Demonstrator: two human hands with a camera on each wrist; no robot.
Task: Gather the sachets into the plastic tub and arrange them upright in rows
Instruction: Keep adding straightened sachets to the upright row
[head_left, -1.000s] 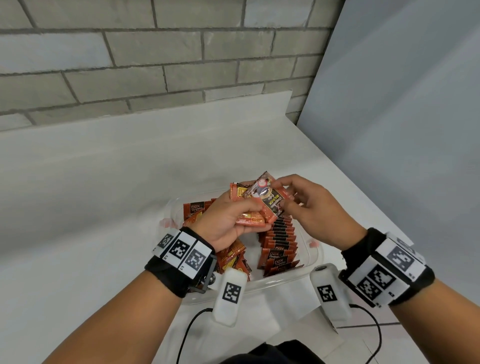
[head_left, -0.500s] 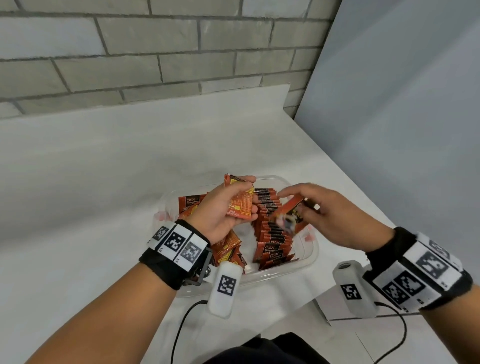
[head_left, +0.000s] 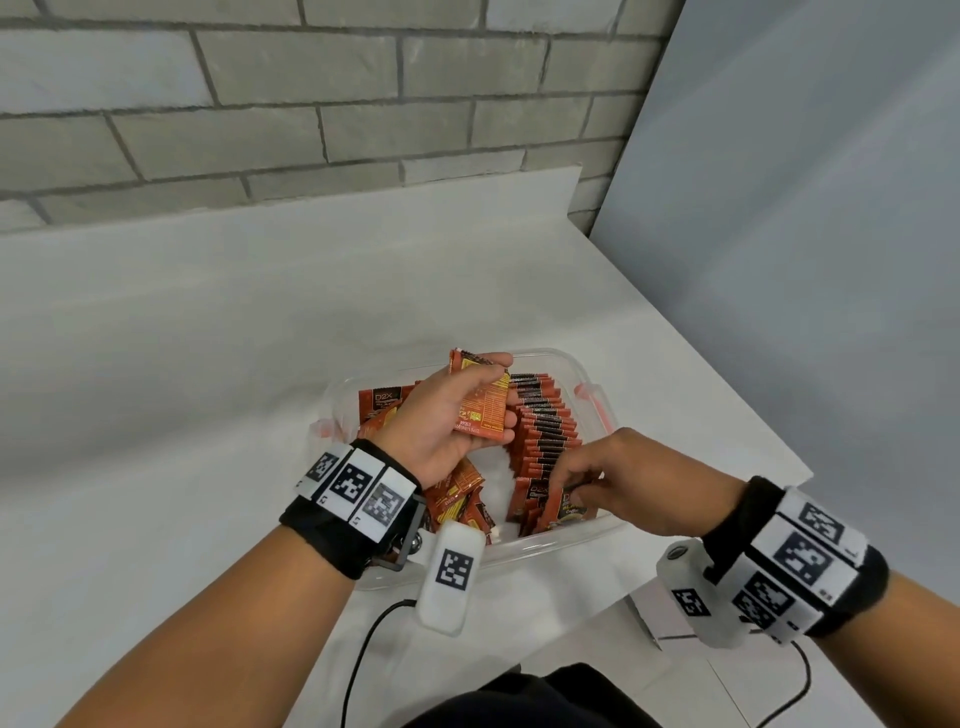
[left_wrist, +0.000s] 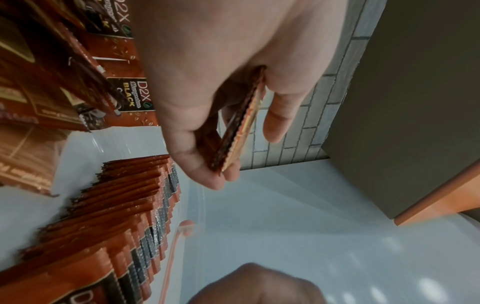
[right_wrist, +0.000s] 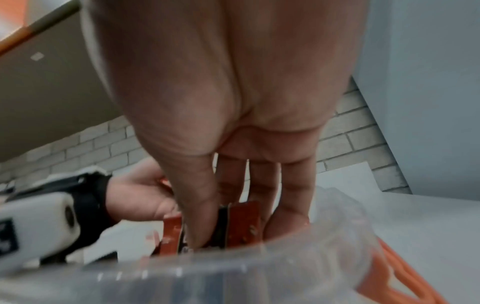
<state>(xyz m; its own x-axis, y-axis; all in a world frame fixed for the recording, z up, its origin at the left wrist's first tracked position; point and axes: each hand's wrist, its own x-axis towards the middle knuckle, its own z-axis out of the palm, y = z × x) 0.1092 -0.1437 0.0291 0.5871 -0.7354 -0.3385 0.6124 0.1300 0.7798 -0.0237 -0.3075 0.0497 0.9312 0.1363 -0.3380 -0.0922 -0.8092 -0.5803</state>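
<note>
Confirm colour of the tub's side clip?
Orange, on the clear plastic tub's clip; the head view shows it best.

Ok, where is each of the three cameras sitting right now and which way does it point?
Head: worn on the head, looks forward and down at the plastic tub on the white table; both forearms, left hand and right hand show.
Left wrist: under the left hand, looks along the fingers gripping held sachets, over the upright row.
Right wrist: under the right hand, looks down into the tub at its fingers pinching a sachet; the left hand shows behind.
Shared: head and left wrist both show the upright row.
</note>
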